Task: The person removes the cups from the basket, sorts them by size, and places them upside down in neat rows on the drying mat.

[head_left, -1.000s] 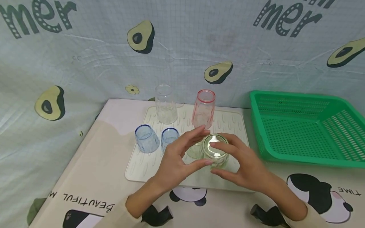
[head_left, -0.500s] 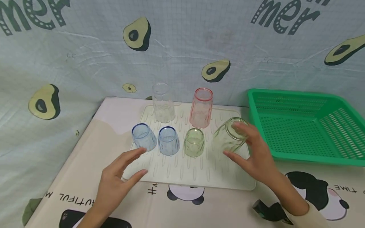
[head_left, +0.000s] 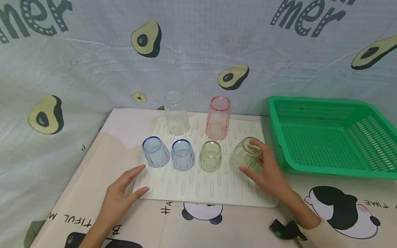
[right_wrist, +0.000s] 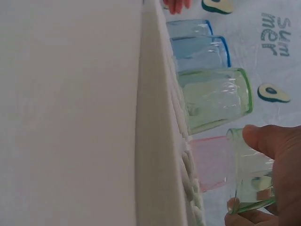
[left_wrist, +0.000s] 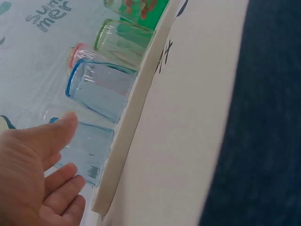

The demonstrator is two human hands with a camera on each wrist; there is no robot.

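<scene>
My right hand [head_left: 269, 172] holds a light green glass [head_left: 243, 158] at the right side of the white drying mat [head_left: 198, 189]. In the right wrist view, thumb and fingers curl round this glass [right_wrist: 247, 169]; I cannot tell whether it touches the mat. My left hand [head_left: 116, 196], holding nothing, is off the mat's front left corner with thumb and fingers apart. Nearest to it is a blue-rimmed glass [head_left: 156, 153]. Another blue-rimmed glass [head_left: 183, 156] and a short green glass [head_left: 211, 156] stand in the same row.
Behind that row, a tall clear glass [head_left: 176, 115] and a tall pink glass [head_left: 218, 119] stand on the mat. The green plastic basket [head_left: 319, 172] is to the right. A patterned cloth [head_left: 198, 51] hangs behind the table [head_left: 235, 227].
Both hands were together round the green glass. The left hand let go and moved left; the right hand took the glass to the mat's right side and lowered it slightly.
</scene>
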